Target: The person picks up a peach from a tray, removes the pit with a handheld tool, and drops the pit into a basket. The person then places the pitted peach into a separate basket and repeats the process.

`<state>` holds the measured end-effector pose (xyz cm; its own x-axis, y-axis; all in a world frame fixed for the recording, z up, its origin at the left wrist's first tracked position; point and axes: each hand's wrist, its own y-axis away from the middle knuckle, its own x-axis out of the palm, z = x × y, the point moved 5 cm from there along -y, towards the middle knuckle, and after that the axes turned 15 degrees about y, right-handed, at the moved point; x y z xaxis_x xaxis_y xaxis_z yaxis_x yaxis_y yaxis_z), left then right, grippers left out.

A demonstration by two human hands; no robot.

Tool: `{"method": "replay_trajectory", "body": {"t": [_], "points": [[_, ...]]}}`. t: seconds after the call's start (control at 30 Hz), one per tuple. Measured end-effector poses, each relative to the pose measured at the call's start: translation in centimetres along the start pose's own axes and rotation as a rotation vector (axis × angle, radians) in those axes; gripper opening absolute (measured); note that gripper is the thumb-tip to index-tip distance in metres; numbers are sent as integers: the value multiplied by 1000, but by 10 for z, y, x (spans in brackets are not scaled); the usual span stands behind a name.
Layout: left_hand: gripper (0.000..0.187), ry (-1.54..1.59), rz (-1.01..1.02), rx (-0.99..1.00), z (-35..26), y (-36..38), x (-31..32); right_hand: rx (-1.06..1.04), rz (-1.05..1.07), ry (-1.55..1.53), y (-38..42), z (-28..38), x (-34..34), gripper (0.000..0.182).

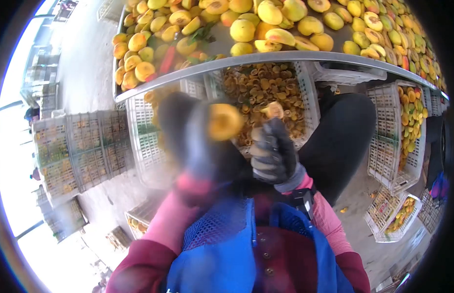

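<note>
My left hand (195,139), gloved and smeared by motion, has a peach half (224,122) at its fingers, the round hollow facing up. A smaller pale-orange piece of peach (274,110) sticks up from the fingertips of my right hand (274,155), which wears a grey and black glove with the fingers curled in. Both hands are over my lap. Just beyond them, below the table edge, a white plastic crate (311,105) holds many brownish-orange cut pieces (261,83).
A metal-rimmed table (285,55) in front carries whole and halved peaches (271,36) and a blurred red object (167,59). Crates of fruit stand at right (383,141) and lower right (378,215). Stacked crates (83,151) rise at left.
</note>
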<state>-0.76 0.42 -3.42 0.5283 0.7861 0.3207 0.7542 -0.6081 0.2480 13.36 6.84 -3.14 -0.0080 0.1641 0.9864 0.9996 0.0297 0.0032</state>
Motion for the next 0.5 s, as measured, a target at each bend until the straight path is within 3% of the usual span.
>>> {"method": "replay_trajectory", "body": {"t": [0.1,0.2,0.27,0.33,0.37,0.43,0.5], "points": [[33,-436,-33,437,-103,-14,-46,77,-114,-23,8,-4,-27,50],[43,-1822,-246,169,-121,-50,-94,91,-149,37,3,5,-25,51],[46,-1525,-142,438,-124,-62,-25,55,-198,87,-2,12,-30,51],[47,-1220,-11,523,-104,-90,44,54,-286,79,-2,12,-47,50],[53,-1288,118,616,-91,-107,75,49,-328,79,-3,13,-54,49],[65,-1408,127,441,-57,-145,118,-12,-446,150,-1,22,-56,48],[63,-1421,141,370,-25,-186,119,-65,-544,187,1,30,-48,46]]}}
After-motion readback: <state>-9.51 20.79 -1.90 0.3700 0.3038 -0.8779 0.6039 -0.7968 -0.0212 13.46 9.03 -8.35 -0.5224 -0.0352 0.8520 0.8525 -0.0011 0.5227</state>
